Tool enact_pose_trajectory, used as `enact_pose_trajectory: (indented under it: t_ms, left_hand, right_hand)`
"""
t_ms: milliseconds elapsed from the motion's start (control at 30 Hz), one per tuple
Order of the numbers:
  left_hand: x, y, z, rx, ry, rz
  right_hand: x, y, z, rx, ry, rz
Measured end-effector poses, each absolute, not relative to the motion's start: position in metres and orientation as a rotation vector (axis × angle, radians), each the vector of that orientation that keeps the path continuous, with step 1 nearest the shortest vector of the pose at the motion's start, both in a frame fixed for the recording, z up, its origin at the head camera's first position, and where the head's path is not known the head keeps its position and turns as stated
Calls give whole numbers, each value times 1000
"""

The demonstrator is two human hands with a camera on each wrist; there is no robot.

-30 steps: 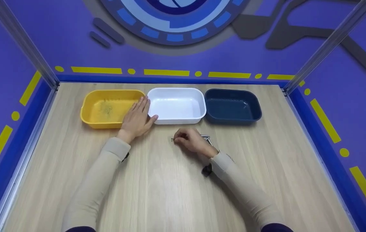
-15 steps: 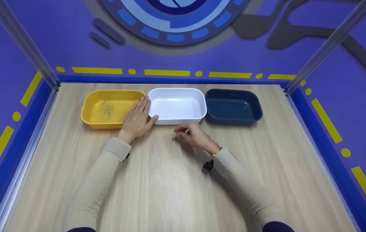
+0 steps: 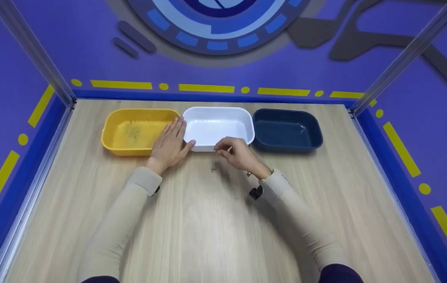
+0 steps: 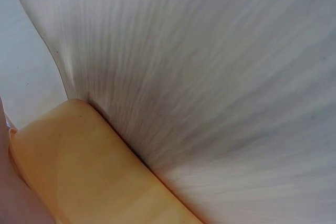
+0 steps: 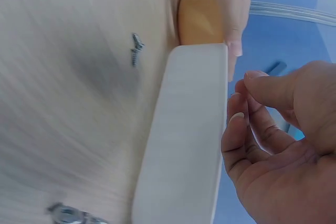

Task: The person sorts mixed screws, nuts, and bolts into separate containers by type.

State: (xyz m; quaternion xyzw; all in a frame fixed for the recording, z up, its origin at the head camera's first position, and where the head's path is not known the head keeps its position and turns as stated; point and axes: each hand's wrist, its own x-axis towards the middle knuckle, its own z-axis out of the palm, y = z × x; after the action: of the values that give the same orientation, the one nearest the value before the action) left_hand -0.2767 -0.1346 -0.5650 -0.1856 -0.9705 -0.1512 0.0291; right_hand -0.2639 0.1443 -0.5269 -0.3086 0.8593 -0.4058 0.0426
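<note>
My left hand (image 3: 168, 145) lies flat with straight fingers over the right end of the yellow bin (image 3: 109, 146), its thumb reaching the white bin (image 3: 204, 149). Thumb and fingertips of my right hand (image 3: 239, 153) are pinched together at the white bin's front rim. A tiny dark tip shows there in the head view; it looks like a screw, mostly hidden by the fingers. Two small screws (image 5: 137, 50) lie on the table in front of the white bin. Blurred shiny metal hardware (image 5: 68, 214) lies nearer the right wrist, largely hidden in the head view.
A dark blue bin (image 3: 286, 149) stands right of the white one, all three in a row near the back wall (image 3: 207, 74). Dark specks (image 3: 132, 131) mark the yellow bin's floor. Side walls border the wooden table (image 3: 207, 236).
My right hand has risen from the screws on the table and moved forward to the white bin's front rim, fingers still pinched. The left hand stays in place.
</note>
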Motion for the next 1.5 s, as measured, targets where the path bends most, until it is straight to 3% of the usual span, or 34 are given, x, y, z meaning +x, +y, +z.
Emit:
enact_pose_trajectory:
  t_ms: [1067,1500]
  left_hand:
    - [-279,-134,-564,-557,-3028,-408]
    - [-279,-134,-566,-560,-3017,-414]
  right_hand:
    - [-317,126,-495,-954,2722,-1202]
    - [-342,117,-498,-801,2762,-1212]
